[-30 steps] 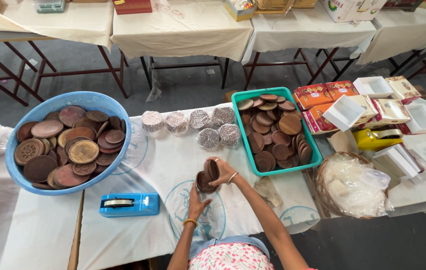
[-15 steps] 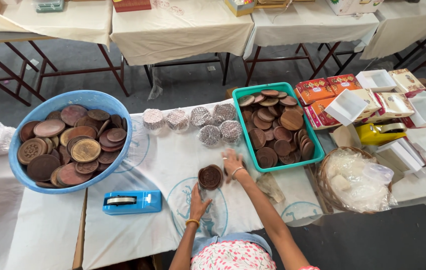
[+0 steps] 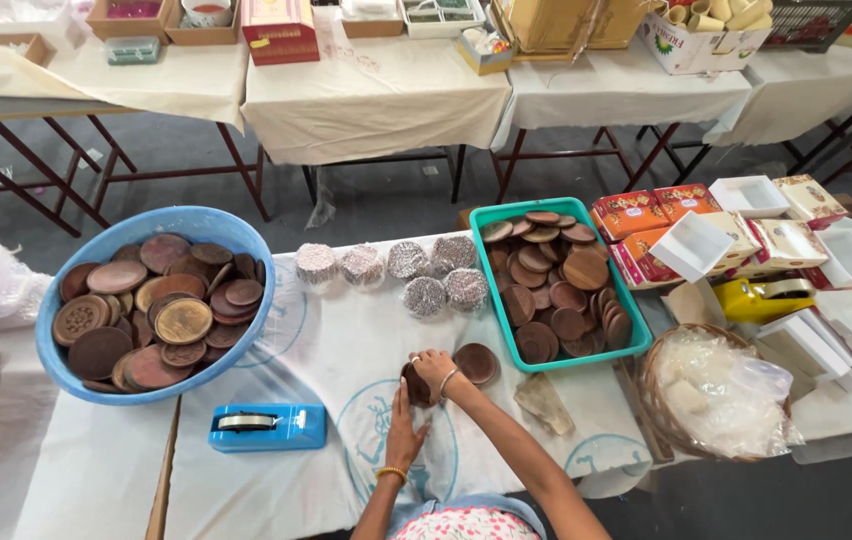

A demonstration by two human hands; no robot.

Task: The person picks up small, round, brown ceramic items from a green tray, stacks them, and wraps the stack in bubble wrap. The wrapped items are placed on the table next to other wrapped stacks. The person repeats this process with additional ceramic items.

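Observation:
My right hand (image 3: 433,370) and my left hand (image 3: 405,432) meet at a dark brown round disc (image 3: 414,385) standing on edge on the white cloth; the right hand grips it from above, the left hand touches it from below. A second brown disc (image 3: 476,363) lies flat just right of my right hand. Right of that stands a teal tray (image 3: 491,215) full of similar brown discs. Several silver foil-wrapped rounds (image 3: 424,296) lie beyond my hands.
A blue basin (image 3: 208,220) of larger brown discs sits at the left. A blue tape dispenser (image 3: 268,427) lies near the table's front. A basket with clear plastic wrap (image 3: 716,392), open white boxes and red cartons (image 3: 636,214) crowd the right. Other cloth-covered tables stand behind.
The hands have shifted from one disc laid flat on the cloth. Now one disc lies to the right and both hands are on another disc held on edge.

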